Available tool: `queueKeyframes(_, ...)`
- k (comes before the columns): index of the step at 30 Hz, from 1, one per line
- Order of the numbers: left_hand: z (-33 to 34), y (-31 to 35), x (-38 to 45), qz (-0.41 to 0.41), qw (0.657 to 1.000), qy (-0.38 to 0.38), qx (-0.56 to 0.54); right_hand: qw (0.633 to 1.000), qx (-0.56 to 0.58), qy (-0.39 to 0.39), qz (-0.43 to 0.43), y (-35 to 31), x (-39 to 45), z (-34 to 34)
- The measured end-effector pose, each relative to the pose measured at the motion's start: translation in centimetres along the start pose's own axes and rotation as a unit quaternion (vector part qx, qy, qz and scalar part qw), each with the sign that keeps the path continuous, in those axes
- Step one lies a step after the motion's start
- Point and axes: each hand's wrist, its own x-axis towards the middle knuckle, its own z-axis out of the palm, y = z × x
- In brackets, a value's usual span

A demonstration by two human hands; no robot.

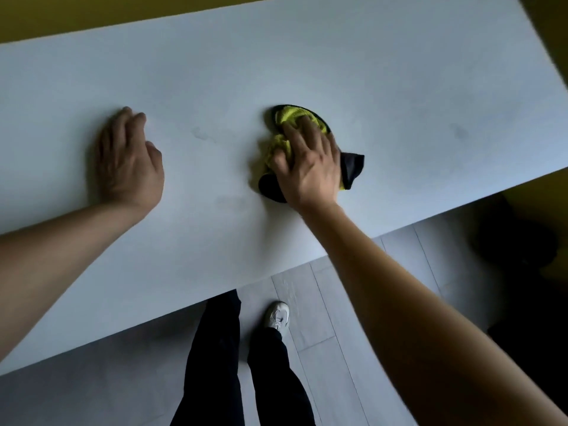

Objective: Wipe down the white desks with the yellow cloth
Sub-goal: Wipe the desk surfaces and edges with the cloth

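The white desk (307, 63) fills the upper part of the head view. A crumpled yellow cloth with black edging (281, 146) lies on it right of the middle. My right hand (310, 167) presses down on the cloth with spread, fairly straight fingers and covers most of it. Black corners of the cloth stick out to the right and below the hand. My left hand (129, 161) rests flat on the bare desk about a forearm's length to the left, holding nothing. Faint smudges mark the desk between the two hands.
The desk's near edge runs diagonally from lower left to right. Below it are grey floor planks (338, 318), my dark trousers and a white shoe (278, 315). A dark object (516, 241) stands on the floor at the right. A yellow wall lies behind the desk.
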Motion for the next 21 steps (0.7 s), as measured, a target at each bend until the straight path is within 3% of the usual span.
queueKeyframes(2, 0.4, 2.5, -1.0, 0.027, 0.999, -0.015, -0.021, 1.000, 0.016, 0.008, -0.021, -1.0, -2.0, 0.2)
queueKeyframes(5, 1.2, 6.9, -3.2, 0.059, 0.997, -0.010, -0.046, 0.991, 0.026, -0.001, -0.134, -1.5, -5.7, 0.6)
queueKeyframes(8, 2.3, 11.2, -5.7, 0.086, 0.994, -0.016, -0.062, 0.990, 0.025, -0.010, -0.141, 1.6, -7.2, -0.2)
queueKeyframes(13, 4.0, 16.0, -5.2, 0.168, 0.983, -0.070, -0.034, 0.999, 0.013, 0.033, -0.030, 12.9, -6.5, -4.4)
queueKeyframes(17, 5.2, 17.2, -1.8, 0.156, 0.984, -0.081, -0.021, 0.990, 0.022, 0.078, 0.115, 22.3, -3.1, -8.4)
queueKeyframes(21, 6.1, 17.3, -1.1, 0.141, 0.988, -0.057, -0.013, 0.972, 0.015, 0.108, 0.206, 24.6, -0.1, -9.3)
